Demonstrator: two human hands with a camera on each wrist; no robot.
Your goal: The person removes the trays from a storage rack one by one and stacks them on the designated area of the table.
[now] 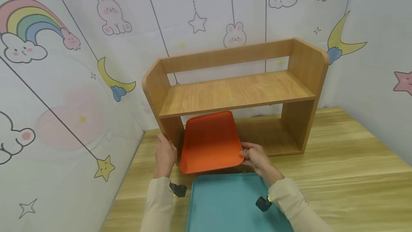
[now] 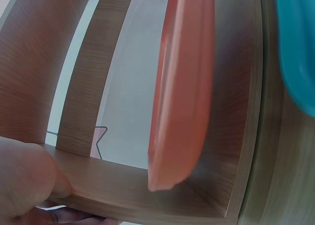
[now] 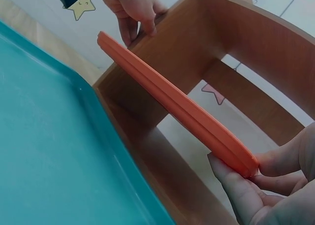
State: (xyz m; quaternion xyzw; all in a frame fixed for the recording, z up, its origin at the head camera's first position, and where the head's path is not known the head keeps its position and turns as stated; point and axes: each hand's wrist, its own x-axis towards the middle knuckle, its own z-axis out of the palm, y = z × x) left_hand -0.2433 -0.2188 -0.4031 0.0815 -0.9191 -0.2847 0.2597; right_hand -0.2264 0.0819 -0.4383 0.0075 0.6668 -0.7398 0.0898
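An orange tray (image 1: 210, 142) is partly inside the lower level of a wooden shelf (image 1: 238, 88), tilted, its near edge sticking out in front. My right hand (image 1: 257, 158) pinches its near right corner, thumb on one face and fingers on the other, as the right wrist view shows. At the shelf's left side panel (image 3: 167, 52), my left hand (image 1: 165, 155) grips the front edge, with the thumb on the inner side and the fingers outside. A teal tray (image 1: 231, 203) lies on the table in front of the shelf, below the orange one.
The shelf's upper board (image 1: 235, 92) runs just above the orange tray's far end. A wood-grain table (image 1: 347, 174) carries everything. Printed wall cloth (image 1: 206, 6) stands close behind the shelf and along the left side (image 1: 74, 124).
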